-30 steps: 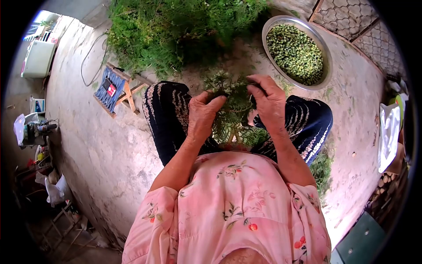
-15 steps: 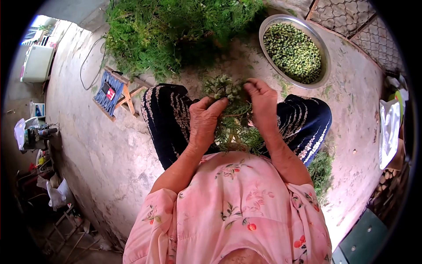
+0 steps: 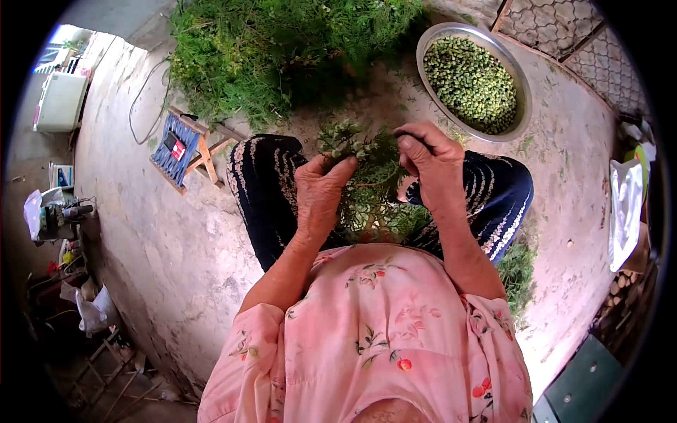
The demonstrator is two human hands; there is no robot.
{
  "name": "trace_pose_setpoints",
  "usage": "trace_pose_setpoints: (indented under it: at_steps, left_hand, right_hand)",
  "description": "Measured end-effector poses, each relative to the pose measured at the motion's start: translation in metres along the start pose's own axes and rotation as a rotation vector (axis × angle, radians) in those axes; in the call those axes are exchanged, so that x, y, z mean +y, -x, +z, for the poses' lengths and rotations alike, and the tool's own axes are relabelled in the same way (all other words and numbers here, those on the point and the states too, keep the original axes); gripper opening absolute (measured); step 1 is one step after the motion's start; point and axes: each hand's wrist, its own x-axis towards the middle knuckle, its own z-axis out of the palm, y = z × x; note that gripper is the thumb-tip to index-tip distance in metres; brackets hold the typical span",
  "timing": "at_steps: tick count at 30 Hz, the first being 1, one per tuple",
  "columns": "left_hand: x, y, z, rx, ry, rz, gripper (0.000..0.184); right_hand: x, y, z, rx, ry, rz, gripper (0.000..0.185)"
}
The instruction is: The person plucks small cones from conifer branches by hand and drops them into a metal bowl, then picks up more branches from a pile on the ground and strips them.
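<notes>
Between my knees, my left hand [image 3: 321, 189] is closed on a leafy evergreen branch [image 3: 345, 141] that bears pale green seed cones. The branch's thin stem and fronds hang down over my lap. Just right of the branch, my right hand [image 3: 431, 158] is pinched, thumb against curled fingers. Whatever it holds there is hidden or too small to make out. Beyond it to the upper right, a metal basin [image 3: 523, 84] contains many small green cones [image 3: 471, 84].
A large heap of green branches [image 3: 233, 56] lies ahead of my knees. At left stands a small folding stool [image 3: 169, 151] with a red-and-dark packet on it. More cut greenery [image 3: 518, 275] lies beside my right leg. White bags [image 3: 624, 211] are at far right.
My right hand has moved slightly right and back, away from the cone cluster. My left hand has shifted a little left with the branch. The basin and heap stay put.
</notes>
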Motion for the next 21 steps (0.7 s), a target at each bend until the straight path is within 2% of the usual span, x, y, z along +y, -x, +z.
trace_pose_setpoints:
  at_steps: [2,4,5,6,8,10,12,13,15,16,18,21]
  left_hand:
    - [0.0,-0.001,-0.001,0.001,-0.016,0.011,0.013]
    - [0.003,0.001,0.002,0.003,0.028,-0.027,0.013]
    - [0.002,0.0,0.003,-0.001,0.029,-0.027,0.013]
    - [0.003,0.001,0.003,-0.007,0.029,-0.047,0.012]
    - [0.003,0.001,0.002,-0.008,0.028,-0.067,0.012]
    - [0.003,0.003,0.003,-0.022,0.062,-0.055,0.012]
    - [0.006,0.005,0.005,-0.017,0.052,-0.079,0.012]
    - [0.007,0.006,0.006,-0.013,0.044,-0.103,0.011]
    - [0.002,0.006,0.004,-0.006,0.042,-0.082,0.01]
    - [0.001,0.005,0.003,0.003,0.04,-0.059,0.009]
    - [0.005,0.006,0.004,0.017,0.032,-0.042,0.008]
    - [0.0,0.005,0.004,0.031,0.011,0.002,0.007]
  right_hand:
    - [-0.002,0.0,0.002,0.037,-0.095,0.028,0.011]
    - [0.001,0.0,0.003,-0.053,0.221,-0.14,0.016]
    - [0.01,-0.002,0.004,-0.074,0.277,-0.259,0.019]
    - [0.017,-0.004,0.003,-0.074,0.278,-0.26,0.019]
    - [0.028,-0.005,0.001,-0.089,0.157,-0.147,0.018]
    - [0.03,-0.004,0.002,-0.082,0.151,-0.134,0.014]
    - [0.028,-0.001,0.002,-0.016,0.068,0.037,0.011]
    - [0.026,0.0,0.002,-0.014,0.069,0.037,0.011]
    - [0.023,0.001,0.003,0.149,-0.24,0.313,0.011]
    - [0.022,-0.001,-0.001,0.148,-0.239,0.313,0.011]
    - [0.022,-0.006,-0.012,0.098,-0.482,0.343,0.015]
    - [0.009,-0.005,-0.006,0.094,-0.62,0.355,0.015]
